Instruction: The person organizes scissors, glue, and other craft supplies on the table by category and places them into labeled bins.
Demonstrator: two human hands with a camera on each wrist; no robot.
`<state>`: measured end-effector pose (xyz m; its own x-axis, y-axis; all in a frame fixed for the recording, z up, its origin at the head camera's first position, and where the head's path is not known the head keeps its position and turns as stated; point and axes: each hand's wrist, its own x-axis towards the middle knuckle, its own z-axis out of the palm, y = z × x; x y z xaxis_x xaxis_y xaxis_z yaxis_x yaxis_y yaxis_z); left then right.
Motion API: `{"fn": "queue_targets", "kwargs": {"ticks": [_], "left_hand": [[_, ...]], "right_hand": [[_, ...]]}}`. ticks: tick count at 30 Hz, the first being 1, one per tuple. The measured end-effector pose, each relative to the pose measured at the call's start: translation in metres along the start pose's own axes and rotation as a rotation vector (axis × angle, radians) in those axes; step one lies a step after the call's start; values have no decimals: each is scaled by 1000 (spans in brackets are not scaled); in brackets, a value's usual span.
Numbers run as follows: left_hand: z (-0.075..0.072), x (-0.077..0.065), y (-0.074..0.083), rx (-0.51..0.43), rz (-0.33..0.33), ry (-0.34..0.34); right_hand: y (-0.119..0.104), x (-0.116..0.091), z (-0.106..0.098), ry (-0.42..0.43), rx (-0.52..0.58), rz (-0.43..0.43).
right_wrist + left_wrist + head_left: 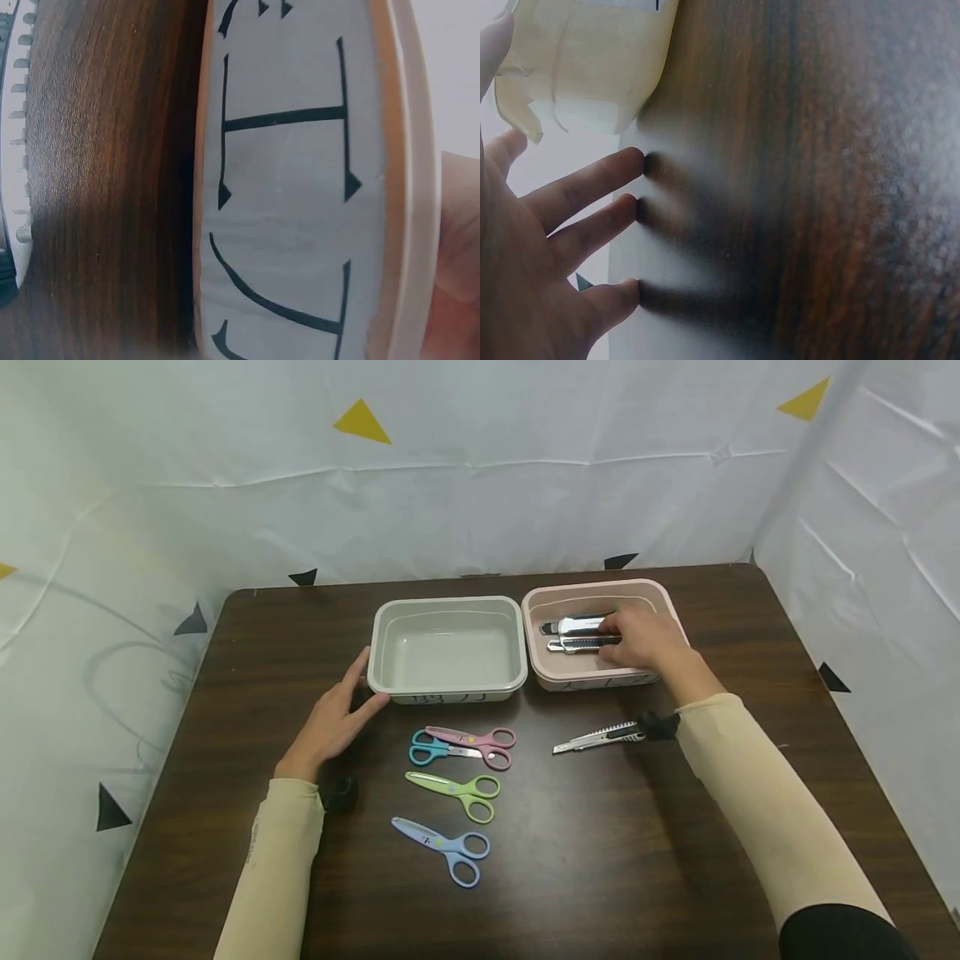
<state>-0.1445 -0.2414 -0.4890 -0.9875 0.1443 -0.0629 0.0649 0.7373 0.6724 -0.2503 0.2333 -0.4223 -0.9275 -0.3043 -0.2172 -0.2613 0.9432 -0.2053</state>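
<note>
My right hand reaches into the pink bin, its thumb and fingers around the handle end of a box cutter. Right behind that one, a second box cutter lies in the bin, its far end partly hidden by the fingers. The right wrist view has the bin's labelled side, which hides most of the hand. My left hand is spread at the near left corner of the grey-green bin, thumb and index finger along its wall. Other fingertips rest on the table.
In front of the grey-green bin lie pink scissors over teal scissors, then green scissors and blue scissors. Under my right wrist lies another box cutter. White sheeting stands behind the brown table.
</note>
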Motion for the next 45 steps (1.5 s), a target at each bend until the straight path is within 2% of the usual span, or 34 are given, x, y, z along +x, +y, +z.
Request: {"fn": "queue_targets", "kwargs": {"ticks": [8,12,19,25,30,33,36,38,41,45], "left_hand": [[0,-1,-1,2,-4,-1],[0,-1,-1,2,0,1],[-1,-2,-2,0,-5,6],[-1,-3,-3,2,-4,6],[-1,-3,-1,0,-7,3],[-2,-2,0,0,-8,7],[-2,-1,1,1,-8,13],[-3,0,2,3,-2,11],[-3,0,2,4,-3,8],[-2,-1,1,4,-11,2]], "right_hand": [[-4,-18,-4,100,28,34],[-9,-28,-5,174,46,8],[-26,-50,-5,364,63,-55],[-37,-75,-4,481,84,-91],[-43,-97,2,564,104,-165],[-45,-107,7,602,137,-278],[-48,-115,14,601,170,-414],[-51,-119,19,570,178,-472],[-53,-123,27,507,168,-485],[-50,-127,38,395,143,-437]]}}
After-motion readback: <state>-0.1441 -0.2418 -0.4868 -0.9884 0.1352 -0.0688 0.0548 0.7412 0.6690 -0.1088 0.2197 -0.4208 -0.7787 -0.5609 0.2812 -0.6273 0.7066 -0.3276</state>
